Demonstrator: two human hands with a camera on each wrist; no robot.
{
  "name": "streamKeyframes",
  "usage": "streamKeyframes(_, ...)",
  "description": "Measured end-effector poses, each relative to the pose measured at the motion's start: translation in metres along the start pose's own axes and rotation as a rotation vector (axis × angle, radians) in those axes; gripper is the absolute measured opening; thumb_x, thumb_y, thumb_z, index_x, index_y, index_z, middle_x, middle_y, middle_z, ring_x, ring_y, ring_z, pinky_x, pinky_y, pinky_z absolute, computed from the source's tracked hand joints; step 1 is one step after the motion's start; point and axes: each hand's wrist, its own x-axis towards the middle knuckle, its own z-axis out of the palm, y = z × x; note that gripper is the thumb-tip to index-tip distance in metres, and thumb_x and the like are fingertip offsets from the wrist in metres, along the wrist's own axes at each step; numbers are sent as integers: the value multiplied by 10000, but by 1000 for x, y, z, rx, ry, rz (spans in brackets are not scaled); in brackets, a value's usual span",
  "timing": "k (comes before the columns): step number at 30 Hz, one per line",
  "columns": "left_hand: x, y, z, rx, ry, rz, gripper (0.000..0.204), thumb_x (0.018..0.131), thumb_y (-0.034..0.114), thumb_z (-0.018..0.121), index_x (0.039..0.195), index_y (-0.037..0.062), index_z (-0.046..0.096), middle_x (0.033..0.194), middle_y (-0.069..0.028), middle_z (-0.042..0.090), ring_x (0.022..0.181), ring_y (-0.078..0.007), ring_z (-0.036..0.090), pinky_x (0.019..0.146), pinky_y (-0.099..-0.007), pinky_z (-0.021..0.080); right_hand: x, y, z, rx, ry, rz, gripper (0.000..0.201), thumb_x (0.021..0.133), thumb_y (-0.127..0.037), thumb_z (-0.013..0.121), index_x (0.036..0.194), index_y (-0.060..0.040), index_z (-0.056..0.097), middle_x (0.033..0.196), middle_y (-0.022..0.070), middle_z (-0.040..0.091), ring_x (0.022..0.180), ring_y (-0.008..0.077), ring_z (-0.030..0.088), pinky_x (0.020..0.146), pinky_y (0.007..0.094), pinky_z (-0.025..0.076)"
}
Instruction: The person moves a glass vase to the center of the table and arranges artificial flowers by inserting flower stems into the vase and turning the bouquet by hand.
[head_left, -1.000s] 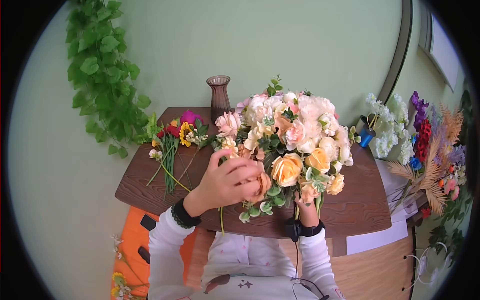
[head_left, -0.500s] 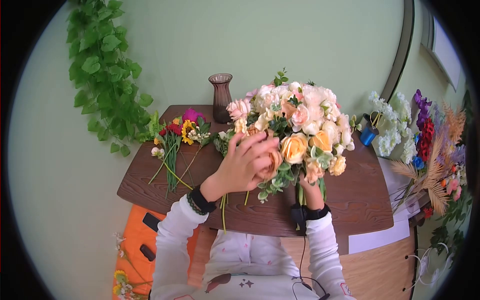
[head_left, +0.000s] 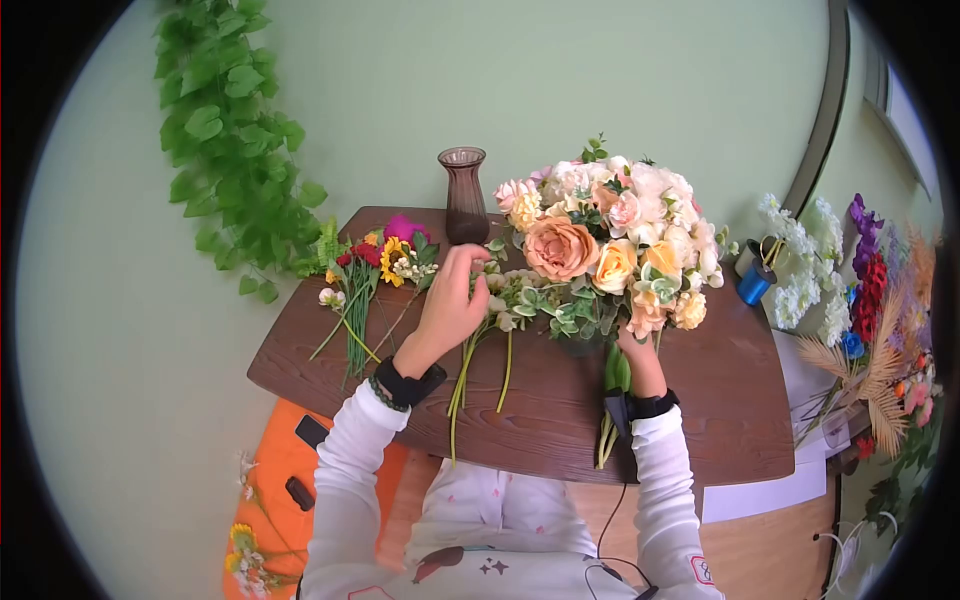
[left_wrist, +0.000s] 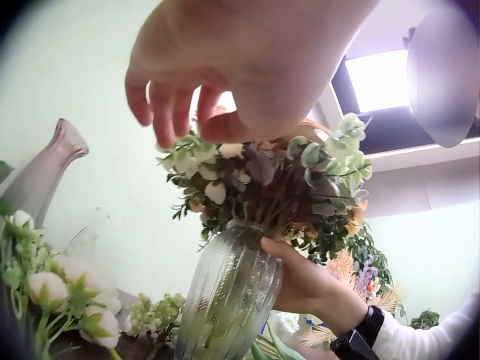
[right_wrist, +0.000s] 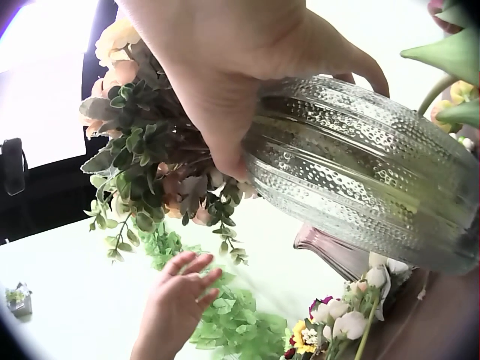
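Because the glass vase (right_wrist: 360, 176) looks fragile and top-heavy, the right grip (right_wrist: 232, 64) suitably clasps its upper end, the left grip (head_left: 452, 308) part-open, empty.

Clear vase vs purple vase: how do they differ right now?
Contents: the clear vase holds the bouquet; the purple vase shows no stems.
Surface: beaded texture on the clear vase, smoother flutes on the purple vase.
Handling: the right hand grips the clear vase; no hand holds the purple vase.
Shared: both see-through.
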Motion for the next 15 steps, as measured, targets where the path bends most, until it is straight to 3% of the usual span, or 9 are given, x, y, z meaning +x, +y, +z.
streamKeyframes(2, -10, -18, -3, 102, -377, -299, 193, 756, 36, 503, 945, 30, 467, 964, -137, 513, 805, -278, 545, 705, -347, 431, 4, -7, -3, -62, -76, 41, 152, 825, -153, 454, 932, -45, 468, 780, -20, 433, 675, 91, 386, 588, 247, 361)
streamKeyframes(3, -17, -26, -1, 176, -432, -316, 185, 752, 149, 563, 873, 38, 478, 862, -123, 558, 755, -296, 564, 656, -361, 446, 5, 0, 1, -51, -33, -74, 149, 816, -170, 476, 907, -52, 473, 742, -40, 417, 645, 72, 378, 557, 239, 348)
streamKeyframes(4, -23, -34, 0, 183, -428, -320, 185, 752, 149, 563, 873, 38, 478, 862, -123, 558, 755, -296, 564, 656, -361, 446, 6, 6, 2, -45, -37, -78, 149, 816, -170, 476, 907, -52, 473, 742, -40, 417, 645, 72, 378, 557, 239, 348)
streamKeyframes(6, -30, -40, 2, 357, -786, -499, 287, 728, 268, 602, 883, 52, 496, 806, -127, 588, 756, -307, 582, 642, -387, 451, 9, 1, 1, 32, 43, -217, 132, 781, -140, 501, 877, -52, 476, 714, -13, 423, 641, 102, 406, 558, 258, 359)
streamKeyframes(7, -36, -43, 5, 366, -823, -548, 359, 690, 338, 638, 873, 55, 515, 791, -134, 604, 766, -319, 592, 639, -405, 459, 13, 8, 5, 34, 43, -222, 132, 781, -140, 501, 877, -52, 476, 714, -13, 423, 641, 102, 406, 558, 258, 359)
streamKeyframes(9, -46, -48, 10, 441, -832, -533, 354, 688, 337, 643, 863, 54, 524, 804, -138, 606, 778, -321, 592, 647, -411, 462, 24, 19, 15, -170, 202, -515, 112, 718, -78, 530, 816, -53, 482, 695, 24, 441, 631, 160, 450, 544, 276, 370)
streamKeyframes(12, -54, -58, 18, 538, -845, -510, 326, 690, 312, 642, 853, 47, 547, 821, -145, 608, 810, -327, 592, 673, -417, 469, 29, 18, 18, -217, 275, -645, 105, 673, -47, 545, 756, -57, 481, 679, 49, 466, 626, 217, 481, 521, 303, 382)
streamKeyframes(13, -56, -64, 20, 518, -824, -538, 303, 698, 288, 631, 847, 36, 554, 817, -163, 606, 812, -331, 591, 677, -418, 469, 27, 15, 18, -97, 248, -586, 91, 662, -50, 556, 720, -71, 489, 661, 27, 471, 606, 217, 489, 504, 311, 386)
streamKeyframes(15, -60, -76, 23, 497, -806, -562, 280, 705, 263, 620, 841, 26, 560, 813, -181, 604, 815, -334, 590, 680, -420, 468, 28, 22, 19, -118, 208, -554, 87, 668, -62, 561, 723, -74, 495, 680, 30, 475, 623, 210, 490, 511, 313, 386)
